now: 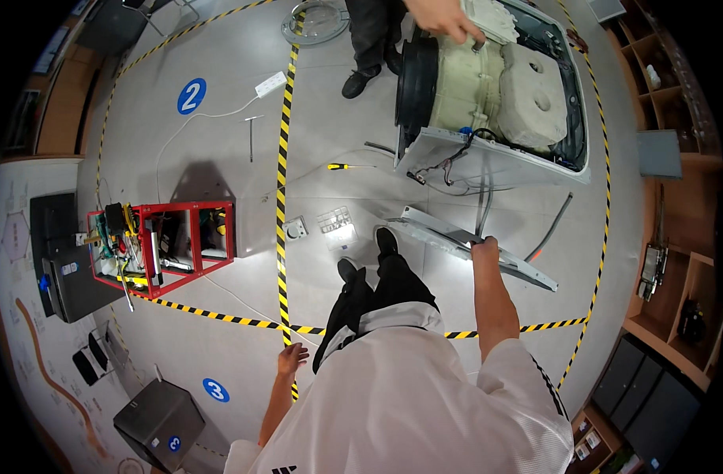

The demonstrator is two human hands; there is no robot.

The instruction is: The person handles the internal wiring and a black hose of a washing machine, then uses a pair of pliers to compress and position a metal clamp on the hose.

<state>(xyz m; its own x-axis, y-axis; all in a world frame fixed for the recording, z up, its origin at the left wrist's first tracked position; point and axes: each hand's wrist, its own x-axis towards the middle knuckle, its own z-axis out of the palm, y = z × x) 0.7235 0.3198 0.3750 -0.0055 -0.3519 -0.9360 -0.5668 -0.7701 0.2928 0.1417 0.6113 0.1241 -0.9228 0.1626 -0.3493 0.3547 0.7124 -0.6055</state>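
- White-grey sheet, apparently metal: the panel (436, 231) sits tilted to the right of the wearer's shoes (386, 241), near the opened washing machine (488, 103) and apart from it. I cannot tell whether its lower edge touches the floor (227, 166).
- Right hand (485, 250): fingers clamped on the panel's upper edge, near mid-length.
- Left hand (292, 359): low at the wearer's side, fingers slightly curled and apart, holding nothing.
- Handling (judged): stiff but light for its length; smooth faces may slip, and thin edges may cut or bend.
- Hold (judged): grip opposite long edges near the middle; keep the ends clear.
- Markings: no writing is legible on the panel. Two blue discs (191, 95) on the floor each bear one white numeral; a dark logo (285, 471) marks the pale shirt (432, 387).
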